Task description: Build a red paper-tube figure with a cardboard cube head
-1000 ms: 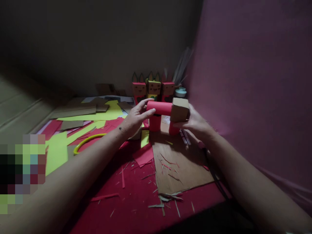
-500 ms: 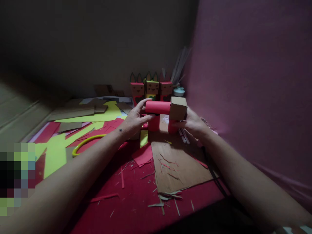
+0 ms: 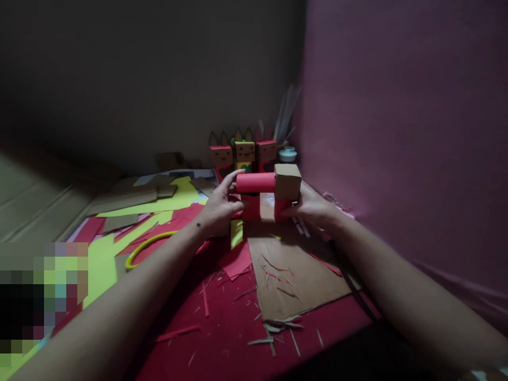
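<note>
A red paper tube (image 3: 256,183) with a brown cardboard box (image 3: 288,182) at its right end lies level between my hands. My left hand (image 3: 222,203) grips the tube's left end, fingers above and thumb below. Behind and under the box, my right hand (image 3: 315,206) supports that end; most of its fingers are hidden. Directly below the tube stand a dark red cylinder (image 3: 251,209) and another red cylinder (image 3: 281,210), the latter near my right thumb.
Three box-headed paper figures (image 3: 244,152) with pointed ears stand at the back beside a light blue jar (image 3: 288,154). A cardboard sheet (image 3: 293,275) with scraps covers the front. Coloured paper (image 3: 103,259) and a yellow ring (image 3: 138,248) lie left; a pink curtain (image 3: 397,132) hangs right.
The view has shifted slightly, so the scene sits a little lower. My left thumb has drawn back from under the tube; the tube and box stay held between both hands.
</note>
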`<state>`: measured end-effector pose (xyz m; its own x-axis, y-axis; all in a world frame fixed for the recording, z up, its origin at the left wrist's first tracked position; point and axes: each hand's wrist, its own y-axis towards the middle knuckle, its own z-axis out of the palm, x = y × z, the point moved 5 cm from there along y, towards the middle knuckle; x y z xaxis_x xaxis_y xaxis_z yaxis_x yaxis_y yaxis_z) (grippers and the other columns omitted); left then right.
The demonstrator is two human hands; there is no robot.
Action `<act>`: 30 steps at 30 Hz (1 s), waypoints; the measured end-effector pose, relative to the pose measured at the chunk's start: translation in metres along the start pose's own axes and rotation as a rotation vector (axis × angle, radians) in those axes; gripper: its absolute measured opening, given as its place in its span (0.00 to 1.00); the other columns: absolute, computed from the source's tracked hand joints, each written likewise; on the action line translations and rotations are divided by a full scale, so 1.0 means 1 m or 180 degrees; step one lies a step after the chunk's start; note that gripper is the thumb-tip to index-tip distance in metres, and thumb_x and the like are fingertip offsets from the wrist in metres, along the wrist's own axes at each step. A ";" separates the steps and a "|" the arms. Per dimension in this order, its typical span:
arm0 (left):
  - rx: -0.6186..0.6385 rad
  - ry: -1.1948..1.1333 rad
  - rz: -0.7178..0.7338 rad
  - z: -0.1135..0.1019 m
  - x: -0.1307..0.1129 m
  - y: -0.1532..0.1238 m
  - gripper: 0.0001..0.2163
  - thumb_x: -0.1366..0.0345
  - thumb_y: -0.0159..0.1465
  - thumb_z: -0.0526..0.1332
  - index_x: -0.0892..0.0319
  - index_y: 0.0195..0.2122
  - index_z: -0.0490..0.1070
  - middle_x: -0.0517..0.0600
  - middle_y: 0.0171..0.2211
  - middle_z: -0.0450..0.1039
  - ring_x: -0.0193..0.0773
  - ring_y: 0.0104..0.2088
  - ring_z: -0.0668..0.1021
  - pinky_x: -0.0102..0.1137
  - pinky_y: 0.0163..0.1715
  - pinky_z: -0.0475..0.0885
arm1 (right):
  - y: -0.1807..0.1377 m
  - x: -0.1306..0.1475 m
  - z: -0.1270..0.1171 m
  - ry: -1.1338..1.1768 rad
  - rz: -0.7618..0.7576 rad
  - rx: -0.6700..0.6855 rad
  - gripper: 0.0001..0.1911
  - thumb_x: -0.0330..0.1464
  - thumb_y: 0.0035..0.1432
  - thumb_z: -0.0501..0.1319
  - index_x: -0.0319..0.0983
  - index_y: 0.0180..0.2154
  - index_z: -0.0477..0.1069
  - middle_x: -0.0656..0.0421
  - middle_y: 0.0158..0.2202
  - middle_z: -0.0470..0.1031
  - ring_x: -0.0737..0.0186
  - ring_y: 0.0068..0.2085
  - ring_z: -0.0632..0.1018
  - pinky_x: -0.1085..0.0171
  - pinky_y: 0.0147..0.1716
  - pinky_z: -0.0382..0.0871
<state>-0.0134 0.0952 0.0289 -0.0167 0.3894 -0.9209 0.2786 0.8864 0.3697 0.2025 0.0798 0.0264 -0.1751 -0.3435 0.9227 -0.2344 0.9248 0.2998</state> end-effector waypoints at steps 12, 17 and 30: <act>-0.0055 0.0028 0.0080 0.003 -0.005 -0.001 0.38 0.72 0.48 0.68 0.55 0.62 0.62 0.53 0.46 0.74 0.42 0.42 0.77 0.34 0.41 0.72 | -0.004 0.016 -0.005 0.0419 -0.0333 -0.0535 0.62 0.41 0.42 0.75 0.50 0.71 0.42 0.51 0.60 0.67 0.44 0.57 0.74 0.47 0.56 0.72; -0.0159 -0.0027 0.0123 0.003 0.001 0.000 0.39 0.72 0.47 0.70 0.53 0.62 0.62 0.52 0.47 0.73 0.44 0.44 0.77 0.38 0.45 0.73 | -0.003 0.014 -0.003 0.0437 -0.0511 -0.0486 0.46 0.40 0.45 0.73 0.55 0.65 0.59 0.57 0.54 0.72 0.47 0.55 0.74 0.47 0.56 0.72; -0.0111 -0.0008 0.0004 0.006 0.010 0.000 0.24 0.68 0.49 0.71 0.59 0.48 0.70 0.51 0.41 0.77 0.43 0.41 0.78 0.38 0.43 0.73 | -0.004 0.019 -0.006 0.0358 -0.0496 -0.0451 0.39 0.36 0.44 0.73 0.54 0.59 0.68 0.60 0.54 0.75 0.46 0.55 0.74 0.46 0.57 0.70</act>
<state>-0.0075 0.0978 0.0186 -0.0140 0.3900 -0.9207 0.2449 0.8941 0.3750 0.2058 0.0710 0.0440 -0.0377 -0.4708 0.8814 -0.1123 0.8785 0.4644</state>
